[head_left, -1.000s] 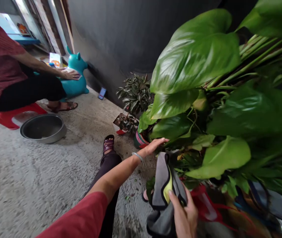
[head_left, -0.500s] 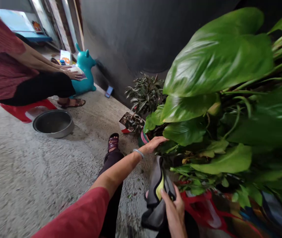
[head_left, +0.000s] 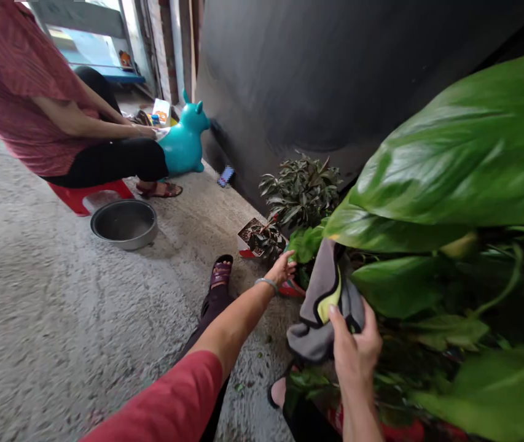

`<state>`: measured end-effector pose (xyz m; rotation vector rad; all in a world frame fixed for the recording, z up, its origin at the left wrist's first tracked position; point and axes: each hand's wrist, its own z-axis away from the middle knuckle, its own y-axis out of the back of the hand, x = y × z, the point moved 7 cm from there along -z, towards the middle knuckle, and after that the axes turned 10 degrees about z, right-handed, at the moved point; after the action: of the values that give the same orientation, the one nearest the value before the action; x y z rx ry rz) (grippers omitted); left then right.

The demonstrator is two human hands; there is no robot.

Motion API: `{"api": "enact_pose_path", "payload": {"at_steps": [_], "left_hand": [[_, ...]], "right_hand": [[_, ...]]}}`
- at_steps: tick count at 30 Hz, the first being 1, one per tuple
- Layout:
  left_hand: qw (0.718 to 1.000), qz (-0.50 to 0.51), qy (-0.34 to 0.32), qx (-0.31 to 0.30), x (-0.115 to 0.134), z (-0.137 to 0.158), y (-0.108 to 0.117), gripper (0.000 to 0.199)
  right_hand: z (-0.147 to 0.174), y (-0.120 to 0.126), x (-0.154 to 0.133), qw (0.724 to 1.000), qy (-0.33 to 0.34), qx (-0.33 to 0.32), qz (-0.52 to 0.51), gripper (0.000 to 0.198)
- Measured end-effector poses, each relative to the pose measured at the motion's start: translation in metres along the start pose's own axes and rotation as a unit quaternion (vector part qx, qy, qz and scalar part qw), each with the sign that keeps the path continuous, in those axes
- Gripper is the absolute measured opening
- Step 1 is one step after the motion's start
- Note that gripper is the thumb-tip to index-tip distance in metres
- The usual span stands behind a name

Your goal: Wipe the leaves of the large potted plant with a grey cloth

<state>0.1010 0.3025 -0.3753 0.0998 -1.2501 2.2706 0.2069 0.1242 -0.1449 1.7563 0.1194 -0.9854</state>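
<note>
My right hand (head_left: 358, 334) is closed on a grey cloth (head_left: 319, 288) with black edging and a yellow-green side. The cloth is bunched, and its upper end reaches up under a large glossy leaf (head_left: 464, 153). Further forward, my left hand (head_left: 284, 268), with a bracelet at the wrist, has its fingers curled at the edge of a small bright green leaf (head_left: 306, 243). A pot (head_left: 292, 287) with red on its side is partly hidden behind that hand. Broad leaves of the large plant fill the right side.
A dark-leaved plant (head_left: 301, 190) and a small square planter (head_left: 250, 238) stand by the black wall (head_left: 335, 73). To the left, a person in a red top (head_left: 59, 92) sits on a red stool (head_left: 70, 195) beside a grey basin (head_left: 124, 226) and a turquoise animal toy (head_left: 183, 144).
My right hand has lifted the cloth up and forward among the leaves. My left hand has drawn back from the larger leaves to a smaller leaf. The view has shifted.
</note>
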Motion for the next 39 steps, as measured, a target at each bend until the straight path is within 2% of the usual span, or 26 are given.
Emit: {"api": "enact_pose_path", "payload": {"at_steps": [2, 3, 5, 6, 8, 10, 12, 13, 15, 17, 18, 19, 21, 23, 25, 26, 28, 31, 34, 36, 37, 39], "left_hand": [[0.996, 0.045, 0.049, 0.058, -0.007, 0.001, 0.006, 0.031], [0.994, 0.064, 0.050, 0.076, -0.004, 0.002, 0.006, 0.031], [0.993, 0.085, 0.030, 0.073, 0.007, 0.004, 0.002, 0.029], [0.993, 0.089, 0.024, 0.069, 0.012, 0.005, 0.000, 0.027], [0.993, 0.097, 0.015, 0.064, 0.019, 0.010, -0.002, 0.024], [0.993, 0.101, 0.006, 0.060, 0.022, 0.017, -0.003, 0.024], [0.994, 0.102, -0.003, 0.037, 0.023, 0.024, -0.005, 0.027], [0.995, 0.100, -0.009, 0.015, 0.024, 0.027, -0.008, 0.030], [0.996, 0.084, -0.021, -0.020, 0.028, 0.032, -0.010, 0.039], [0.998, 0.049, -0.028, -0.023, 0.031, 0.034, -0.007, 0.044], [0.999, 0.027, -0.029, -0.013, 0.033, 0.034, -0.003, 0.043], [0.999, 0.006, -0.030, -0.007, 0.035, 0.035, 0.001, 0.040], [0.999, -0.027, -0.035, -0.017, 0.038, 0.036, 0.005, 0.033], [0.998, -0.045, -0.035, -0.038, 0.040, 0.039, 0.005, 0.028], [0.996, -0.061, -0.020, -0.055, 0.040, 0.044, 0.004, 0.025], [0.996, -0.072, -0.011, -0.050, 0.040, 0.046, 0.004, 0.023], [0.995, -0.096, 0.003, -0.013, 0.041, 0.049, 0.008, 0.019], [0.991, -0.121, 0.005, 0.063, 0.047, 0.048, 0.018, 0.014], [0.987, -0.132, 0.008, 0.091, 0.048, 0.044, 0.024, 0.013], [0.985, -0.143, 0.015, 0.096, 0.046, 0.043, 0.026, 0.012], [0.984, -0.147, 0.018, 0.096, 0.045, 0.043, 0.026, 0.011], [0.985, -0.151, 0.020, 0.086, 0.043, 0.045, 0.024, 0.011]], "right_hand": [[-0.007, -0.022, 0.009, 0.999, -0.025, -0.044, 0.011, 0.080], [-0.004, -0.029, 0.017, 0.995, -0.049, -0.085, 0.019, 0.077], [0.011, -0.028, 0.031, 0.985, -0.083, -0.149, 0.023, 0.075], [0.018, -0.021, 0.033, 0.983, -0.086, -0.159, 0.019, 0.076], [0.022, 0.001, 0.025, 0.990, -0.074, -0.116, 0.012, 0.078], [0.013, 0.016, 0.007, 0.999, -0.043, -0.026, 0.011, 0.081], [-0.003, 0.012, -0.013, 0.999, 0.000, 0.040, 0.004, 0.080], [-0.010, 0.001, -0.021, 0.999, 0.022, 0.041, -0.002, 0.078], [-0.015, -0.027, -0.025, 0.998, 0.045, -0.031, -0.011, 0.072], [-0.004, -0.044, -0.014, 0.993, 0.020, -0.113, -0.006, 0.069], [0.004, -0.044, -0.006, 0.991, 0.000, -0.134, -0.001, 0.071], [0.011, -0.038, 0.000, 0.991, -0.020, -0.134, 0.004, 0.073], [0.018, -0.019, 0.004, 0.995, -0.037, -0.095, 0.005, 0.078], [0.010, -0.005, -0.006, 0.999, -0.014, -0.035, -0.003, 0.082], [-0.005, -0.005, -0.016, 1.000, 0.009, 0.016, -0.006, 0.086], [-0.011, -0.013, -0.018, 1.000, 0.015, 0.013, -0.005, 0.086], [-0.011, -0.038, -0.012, 0.999, 0.017, -0.046, -0.002, 0.079], [0.021, -0.060, 0.021, 0.990, -0.008, -0.139, 0.016, 0.063], [0.065, -0.042, 0.049, 0.980, -0.054, -0.188, 0.029, 0.063], [0.081, -0.016, 0.043, 0.979, -0.063, -0.195, 0.019, 0.068], [0.080, 0.000, 0.032, 0.983, -0.058, -0.174, 0.012, 0.072], [0.062, 0.033, -0.001, 0.996, -0.034, -0.080, 0.010, 0.079]]}}
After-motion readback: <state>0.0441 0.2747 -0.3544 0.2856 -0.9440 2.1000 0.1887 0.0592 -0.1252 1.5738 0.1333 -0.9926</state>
